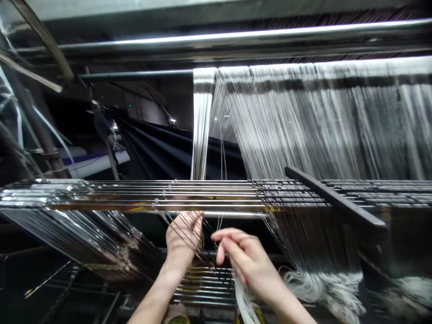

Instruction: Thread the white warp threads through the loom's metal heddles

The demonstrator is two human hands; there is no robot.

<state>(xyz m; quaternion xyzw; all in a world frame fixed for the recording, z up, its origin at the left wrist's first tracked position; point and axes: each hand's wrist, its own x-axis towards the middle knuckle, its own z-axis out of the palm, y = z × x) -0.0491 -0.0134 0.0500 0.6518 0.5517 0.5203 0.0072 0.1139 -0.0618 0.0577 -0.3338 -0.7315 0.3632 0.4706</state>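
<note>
My left hand [184,234] is raised just under the row of metal rods [219,194], its fingers curled up by several heddle wires [187,236] that slant across it; its fingertips are partly hidden. Close by on the right, my right hand [245,256] has its index finger pointing left and its thumb bent in. Thin white threads [220,220] pass by its fingertips, and a bundle of white yarn [245,301] hangs from beneath its palm. Above the rods, a narrow band of pale warp threads [201,130] comes down behind them.
A wide sheet of warp threads [324,126] fills the right side, ending in bunched yarn [324,288] below. Packed heddles [111,243] hang at left. A dark flat bar [334,198] lies slanted over the rods. Dark cloth [155,144] stretches behind; a shiny roller [236,40] spans the top.
</note>
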